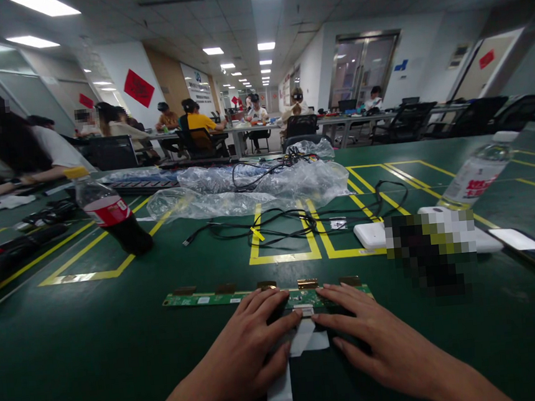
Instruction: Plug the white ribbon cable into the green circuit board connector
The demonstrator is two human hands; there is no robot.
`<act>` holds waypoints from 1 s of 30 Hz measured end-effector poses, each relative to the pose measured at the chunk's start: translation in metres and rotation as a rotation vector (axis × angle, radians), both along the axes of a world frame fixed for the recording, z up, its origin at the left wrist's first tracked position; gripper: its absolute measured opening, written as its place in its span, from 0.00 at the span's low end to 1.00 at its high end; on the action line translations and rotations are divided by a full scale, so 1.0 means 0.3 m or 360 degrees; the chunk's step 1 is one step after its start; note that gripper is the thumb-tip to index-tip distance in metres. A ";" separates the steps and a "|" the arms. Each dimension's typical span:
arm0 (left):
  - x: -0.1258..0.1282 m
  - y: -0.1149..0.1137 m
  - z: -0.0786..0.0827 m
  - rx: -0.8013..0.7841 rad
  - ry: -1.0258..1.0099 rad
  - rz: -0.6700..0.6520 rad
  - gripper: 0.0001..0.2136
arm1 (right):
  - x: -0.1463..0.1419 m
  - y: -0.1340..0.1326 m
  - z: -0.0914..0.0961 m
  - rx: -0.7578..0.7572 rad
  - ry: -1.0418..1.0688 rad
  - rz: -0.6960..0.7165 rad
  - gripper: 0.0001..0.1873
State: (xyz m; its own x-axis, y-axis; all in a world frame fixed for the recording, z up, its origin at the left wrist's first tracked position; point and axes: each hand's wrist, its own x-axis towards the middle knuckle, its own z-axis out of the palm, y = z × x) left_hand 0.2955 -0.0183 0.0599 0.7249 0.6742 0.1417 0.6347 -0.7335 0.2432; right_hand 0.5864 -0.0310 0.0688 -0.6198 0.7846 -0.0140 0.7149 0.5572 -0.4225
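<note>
Both hands flat, fingers spread, gripping nothing: left hand [254, 339] and right hand [363, 332] pin the narrow green circuit board [201, 299] lying near the tabletop [99, 365] front edge. White flat ribbon cable [302, 335] runs between them into a connector [304, 310] at mid-board. Keep the ribbon square to the socket, press evenly; latch probably shut, too small to tell. Board rigid, gold tabs along far edge; ribbon thin, floppy; green mat matte.

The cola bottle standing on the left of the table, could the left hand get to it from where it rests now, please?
Probably yes. The left hand lies on the green circuit strip, and the bare green table between it and the cola bottle holds nothing; the black cables lie further right.
</note>
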 end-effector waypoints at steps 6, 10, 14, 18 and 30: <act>0.004 -0.004 0.007 -0.0013 0.0032 0.0004 0.27 | -0.008 -0.001 0.009 -0.0047 -0.0021 -0.0036 0.27; 0.004 -0.003 0.019 -0.0028 -0.0011 -0.0013 0.26 | -0.010 0.003 0.013 -0.0060 -0.0044 -0.0029 0.28; -0.004 -0.001 0.032 -0.0104 -0.0103 -0.0057 0.22 | -0.005 0.005 0.008 -0.0053 -0.0023 -0.0025 0.28; -0.013 0.000 0.026 -0.0161 -0.0078 -0.0022 0.21 | -0.001 0.006 0.003 -0.0040 0.0006 -0.0013 0.27; -0.014 -0.008 0.011 -0.0167 -0.0085 -0.0047 0.24 | -0.004 0.004 0.002 -0.0021 0.0030 -0.0014 0.27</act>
